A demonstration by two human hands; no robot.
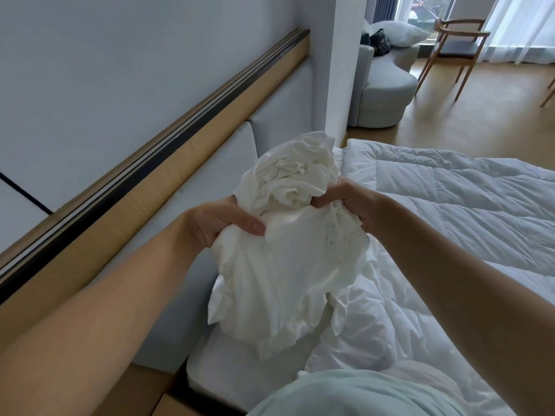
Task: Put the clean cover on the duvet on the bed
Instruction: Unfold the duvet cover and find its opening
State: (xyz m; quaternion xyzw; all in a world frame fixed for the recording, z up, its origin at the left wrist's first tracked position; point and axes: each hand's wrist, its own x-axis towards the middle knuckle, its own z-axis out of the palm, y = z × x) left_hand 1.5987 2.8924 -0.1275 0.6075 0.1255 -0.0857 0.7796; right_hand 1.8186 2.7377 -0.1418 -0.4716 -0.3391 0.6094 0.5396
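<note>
now both hands pinch bunched cover point(288, 253) — left hand point(216, 223), right hand point(351, 202); feed fabric hand over hand to corner — keep over duvet point(468, 199).

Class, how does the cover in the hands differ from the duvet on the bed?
The cover is bunched and held by the left hand and right hand; the duvet lies spread on the bed. The cover is thin, crumpled cloth; the duvet is puffy and quilted. Both are white.

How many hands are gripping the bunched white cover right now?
2. The left hand grips the cover on its left side; the right hand grips it at the upper right. Neither hand is hidden.
</note>
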